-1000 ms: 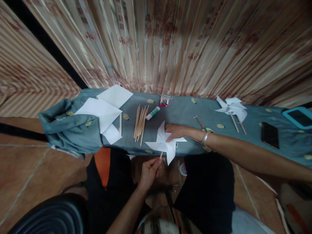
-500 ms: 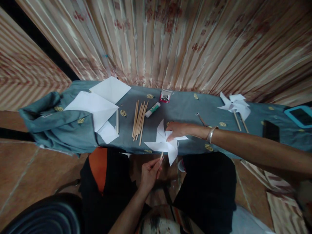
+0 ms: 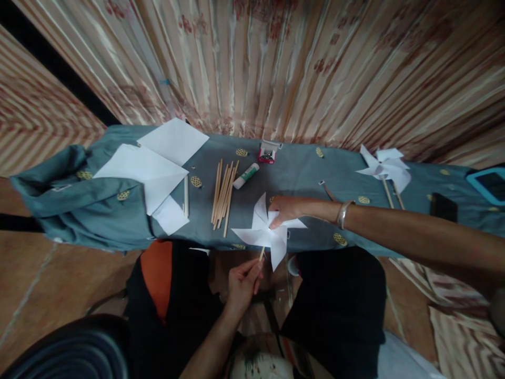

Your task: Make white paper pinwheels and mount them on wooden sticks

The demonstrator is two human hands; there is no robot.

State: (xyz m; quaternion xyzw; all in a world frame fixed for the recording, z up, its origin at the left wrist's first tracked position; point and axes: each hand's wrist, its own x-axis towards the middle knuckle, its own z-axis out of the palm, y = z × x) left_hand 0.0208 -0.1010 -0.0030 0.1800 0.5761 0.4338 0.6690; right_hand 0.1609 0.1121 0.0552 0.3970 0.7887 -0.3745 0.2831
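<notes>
Nearest: left hand (image 3: pixel 241 279) is closed in a narrow pinch on the stick (image 3: pixel 262 253), thumb against fingers, just off the near edge of the cloth (image 3: pixel 300 181). Stick runs away from it under the pinwheel (image 3: pixel 263 238), which sits at the near edge, middle of the scene, one blade poking past the edge toward the lap. Right hand (image 3: pixel 284 208) comes in from the right, fingers bunched down on the pinwheel at the hub (image 3: pixel 270 228); can't tell if it pinches something or only presses. Handling, my read: whole thing is very light. Blades look like thin paper: springy, easy to crease, likely to tear near the hub if tugged. Don't grab tips. Stick looks like plain wood, stiff, not very slippery, so it's the proper handle; hold it close below the blades to limit twist. Hub is the only spot on the paper I'd load, straight down, with light force. Farther left, loose sticks (image 3: pixel 224 197) lie side by side, glue (image 3: pixel 246 176) just right of their far ends, and beyond that the red box (image 3: pixel 267 153).
</notes>
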